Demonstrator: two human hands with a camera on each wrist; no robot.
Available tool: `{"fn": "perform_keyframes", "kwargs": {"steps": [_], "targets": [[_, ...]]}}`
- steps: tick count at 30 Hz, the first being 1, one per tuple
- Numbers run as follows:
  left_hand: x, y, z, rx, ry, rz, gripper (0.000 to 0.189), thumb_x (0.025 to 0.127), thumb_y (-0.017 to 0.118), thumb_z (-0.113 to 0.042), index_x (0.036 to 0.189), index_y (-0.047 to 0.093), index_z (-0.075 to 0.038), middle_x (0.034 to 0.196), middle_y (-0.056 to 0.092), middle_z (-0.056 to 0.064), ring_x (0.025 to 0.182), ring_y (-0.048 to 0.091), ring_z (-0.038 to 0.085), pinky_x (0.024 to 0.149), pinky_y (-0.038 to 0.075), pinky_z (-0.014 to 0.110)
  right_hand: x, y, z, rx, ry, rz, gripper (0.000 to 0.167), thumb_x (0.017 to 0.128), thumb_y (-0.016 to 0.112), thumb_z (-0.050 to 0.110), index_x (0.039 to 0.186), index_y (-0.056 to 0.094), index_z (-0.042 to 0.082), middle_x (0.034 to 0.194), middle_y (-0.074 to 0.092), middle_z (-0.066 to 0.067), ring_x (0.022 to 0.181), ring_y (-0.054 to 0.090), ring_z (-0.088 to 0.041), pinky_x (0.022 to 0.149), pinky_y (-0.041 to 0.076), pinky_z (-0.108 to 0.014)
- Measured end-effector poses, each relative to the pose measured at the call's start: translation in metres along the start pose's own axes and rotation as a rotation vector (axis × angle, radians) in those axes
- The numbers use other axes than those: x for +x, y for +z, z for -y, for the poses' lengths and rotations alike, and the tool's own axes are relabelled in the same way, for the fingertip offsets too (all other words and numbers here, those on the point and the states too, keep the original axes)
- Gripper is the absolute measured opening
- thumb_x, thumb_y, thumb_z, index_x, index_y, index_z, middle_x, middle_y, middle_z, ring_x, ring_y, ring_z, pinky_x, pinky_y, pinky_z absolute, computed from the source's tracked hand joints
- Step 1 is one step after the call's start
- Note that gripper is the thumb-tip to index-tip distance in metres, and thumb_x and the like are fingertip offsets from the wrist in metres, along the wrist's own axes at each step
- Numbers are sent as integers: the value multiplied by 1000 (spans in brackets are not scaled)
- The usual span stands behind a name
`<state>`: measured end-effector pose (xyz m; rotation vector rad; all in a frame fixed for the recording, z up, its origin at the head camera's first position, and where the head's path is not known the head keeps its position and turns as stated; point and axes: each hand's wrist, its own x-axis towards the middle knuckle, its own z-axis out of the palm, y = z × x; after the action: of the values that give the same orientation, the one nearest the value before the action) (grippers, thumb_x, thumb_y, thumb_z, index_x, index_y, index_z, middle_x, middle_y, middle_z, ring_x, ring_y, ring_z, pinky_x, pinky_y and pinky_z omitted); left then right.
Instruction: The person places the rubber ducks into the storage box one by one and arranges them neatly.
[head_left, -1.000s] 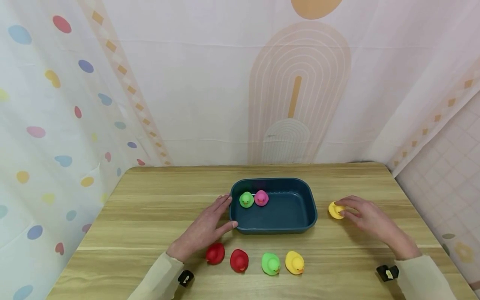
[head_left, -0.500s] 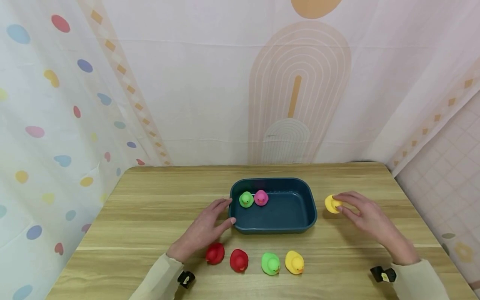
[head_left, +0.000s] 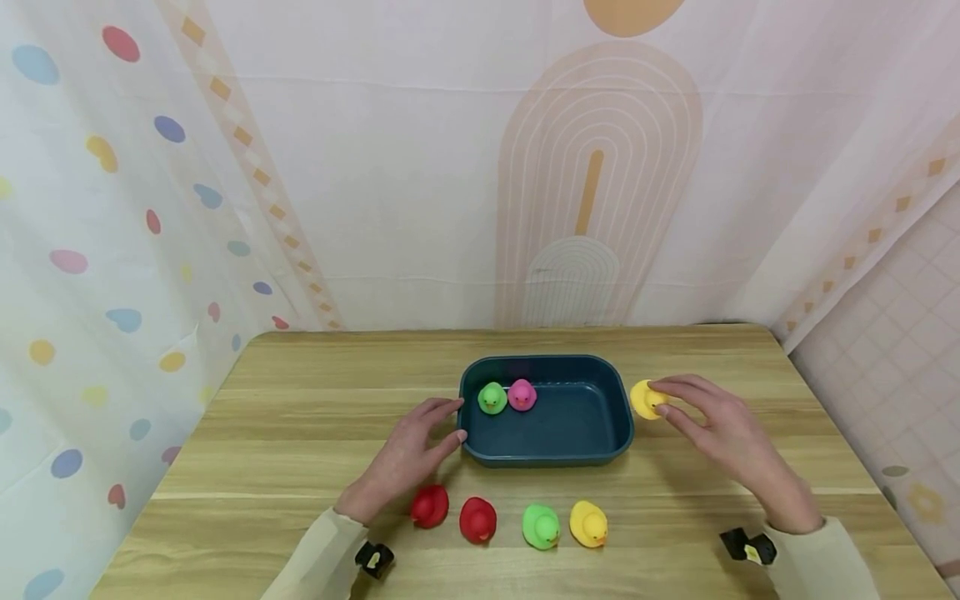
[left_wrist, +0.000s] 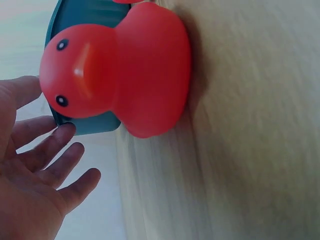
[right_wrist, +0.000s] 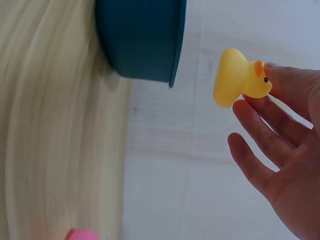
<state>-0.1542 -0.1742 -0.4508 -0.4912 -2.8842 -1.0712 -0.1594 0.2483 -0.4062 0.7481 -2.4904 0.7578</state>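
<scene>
My right hand [head_left: 723,429] pinches a yellow rubber duck [head_left: 647,400] by its head, between thumb and fingertips. The duck is raised above the table beside the right rim of a dark blue rectangular bin [head_left: 547,461]. In the right wrist view the duck [right_wrist: 232,80] hangs clear of the bin [right_wrist: 142,40]. My left hand [head_left: 405,450] has its fingertips at the bin's left rim, fingers relaxed and holding nothing. Inside the bin, at the left, sit a green duck [head_left: 492,398] and a pink duck [head_left: 522,395]. A red duck [left_wrist: 150,70] looms large before the left wrist camera.
Along the front of the bin stand two red ducks, one [head_left: 430,506] by the left wrist and another [head_left: 477,520] beside it. Further right come a green duck [head_left: 542,527] and a second yellow duck [head_left: 589,524]. A patterned curtain [head_left: 390,183] hangs behind the wooden table [head_left: 315,408].
My right hand has lifted the yellow duck off the table and carried it left to the bin's right rim. The left hand has barely shifted at the left rim.
</scene>
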Motion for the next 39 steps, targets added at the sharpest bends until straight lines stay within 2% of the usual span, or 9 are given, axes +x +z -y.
{"fn": "perform_keyframes", "kwargs": {"steps": [7,13,19,26,35,39], "targets": [[-1,0,-1,2,-8,-2,52,99,72,-28,145,60,-7,143,59,10,130,56,32,106,51,54,7,4,10,19,-8,-9,37,85,82,1,121,76,9,117,74,-5,103,72,-28,81,58,-44],[-1,0,-2,3,-7,-2,52,100,71,-29,145,60,-7,143,59,10,130,56,33,106,50,54,12,11,15,51,-15,2,36,87,81,2,122,75,8,117,74,-6,105,72,-29,84,58,-51],[-1,0,-2,2,-14,-1,52,99,72,-29,145,60,-7,144,58,11,130,57,33,106,51,53,19,21,19,79,-38,28,35,87,81,2,121,75,6,117,74,-8,106,71,-30,86,59,-51],[-1,1,-1,1,-23,-1,53,100,71,-30,147,59,-8,145,58,11,131,55,34,106,50,54,29,30,26,123,-19,86,33,91,78,5,124,74,5,120,73,-11,109,70,-32,90,58,-53],[-1,0,0,5,-16,-4,54,99,72,-29,147,59,-9,145,58,11,132,55,34,106,50,53,40,47,28,149,-100,83,31,91,78,2,121,74,1,116,74,-11,106,71,-31,89,59,-51],[-2,0,0,6,-17,2,55,100,71,-29,148,58,-9,146,57,12,133,55,35,107,50,53,43,54,28,154,-91,100,31,92,77,3,122,73,1,116,74,-12,106,71,-31,89,60,-49]]}}
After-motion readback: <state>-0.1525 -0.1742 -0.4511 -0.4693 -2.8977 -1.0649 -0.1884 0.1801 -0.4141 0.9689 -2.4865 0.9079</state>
